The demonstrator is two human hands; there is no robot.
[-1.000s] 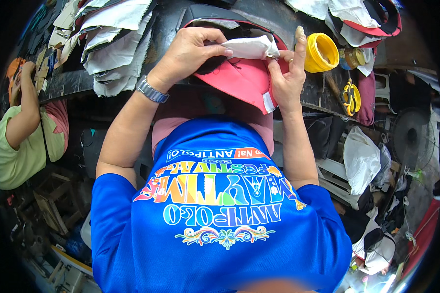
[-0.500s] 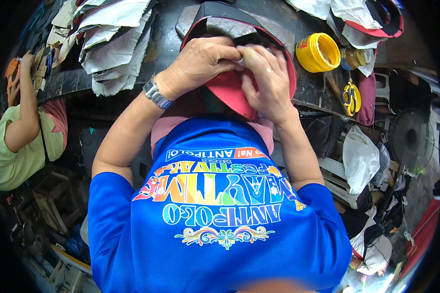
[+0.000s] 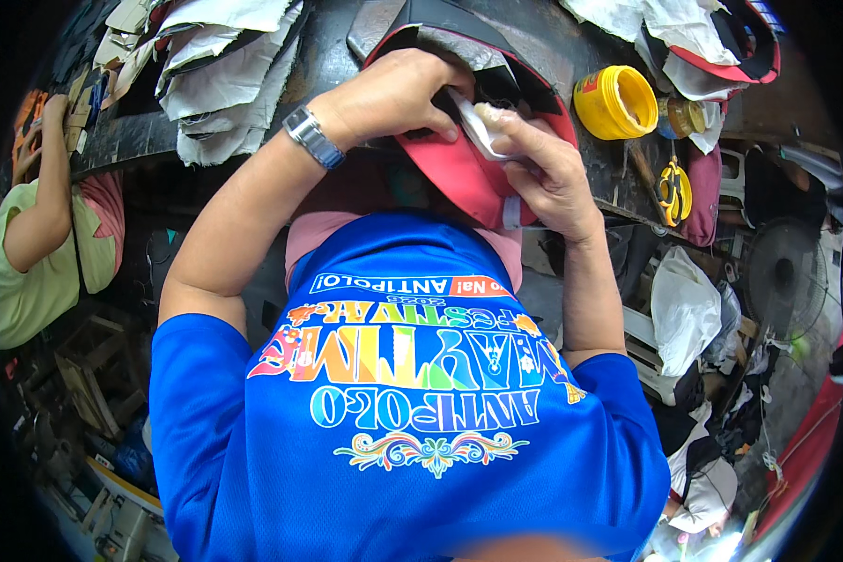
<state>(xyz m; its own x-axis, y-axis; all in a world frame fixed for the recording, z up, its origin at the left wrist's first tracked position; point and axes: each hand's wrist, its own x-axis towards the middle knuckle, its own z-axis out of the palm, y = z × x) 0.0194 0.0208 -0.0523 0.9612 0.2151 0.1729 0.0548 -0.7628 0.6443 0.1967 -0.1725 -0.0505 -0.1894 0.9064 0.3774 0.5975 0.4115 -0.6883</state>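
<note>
A rounded red and black sewn piece (image 3: 431, 173), hollow like a cap or bag, lies at the table's near edge with its opening facing up. My left hand (image 3: 398, 94), below a metal wristwatch, is closed on its near edge, fingertips reaching inside and thumb by the red panel. A folded white strip (image 3: 479, 126) runs along that edge between my hands. My right hand (image 3: 553, 169) pinches the strip's right part between thumb and fingers. Whitish residue shows on the right fingertips. What the left fingertips touch inside is hidden.
An open yellow jar (image 3: 618, 101) stands right of the piece, beside a small glass jar (image 3: 681, 118). Yellow-handled scissors (image 3: 674, 190) hang at the table edge. Layered white and black pieces (image 3: 225, 80) are stacked left. A co-worker's arm (image 3: 51, 197) is far left; a fan (image 3: 785, 272) stands right.
My hands have drawn apart, the right moving right and down. The white strip between them now shows more fully. The red and black piece has shifted slightly right.
</note>
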